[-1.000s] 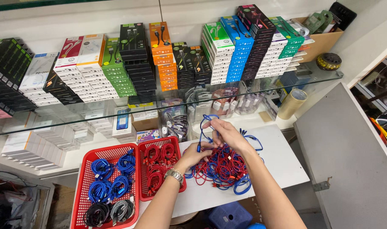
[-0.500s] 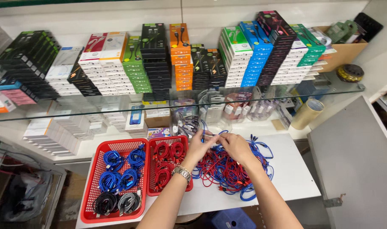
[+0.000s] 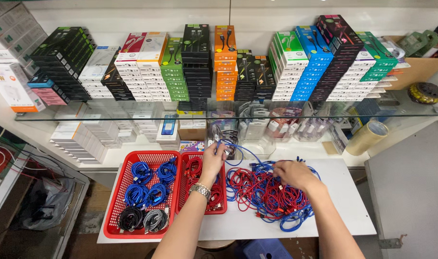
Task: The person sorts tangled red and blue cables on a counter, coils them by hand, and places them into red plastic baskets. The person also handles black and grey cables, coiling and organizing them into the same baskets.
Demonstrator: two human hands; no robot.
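Note:
My left hand (image 3: 214,158), with a metal watch on the wrist, is closed on one end of a blue cable (image 3: 238,152) above the red basket of coiled red cables (image 3: 200,184). The blue cable loops from that hand to the tangled heap of red and blue cables (image 3: 269,196) on the white table (image 3: 343,201). My right hand (image 3: 295,173) rests on top of that heap with its fingers curled into the cables. A larger red basket (image 3: 142,194) to the left holds coiled blue, black and grey cables.
A glass shelf (image 3: 228,112) above the table carries stacks of coloured cable boxes. White boxes and clear packets sit under it. A roll of tape (image 3: 367,136) lies at the right, beside a grey panel (image 3: 411,182). Loose wires hang at the far left.
My hands have separated: the left has pulled a blue cable toward the baskets, the right has dropped onto the heap. The camera has shifted right, bringing more of the left shelf into view.

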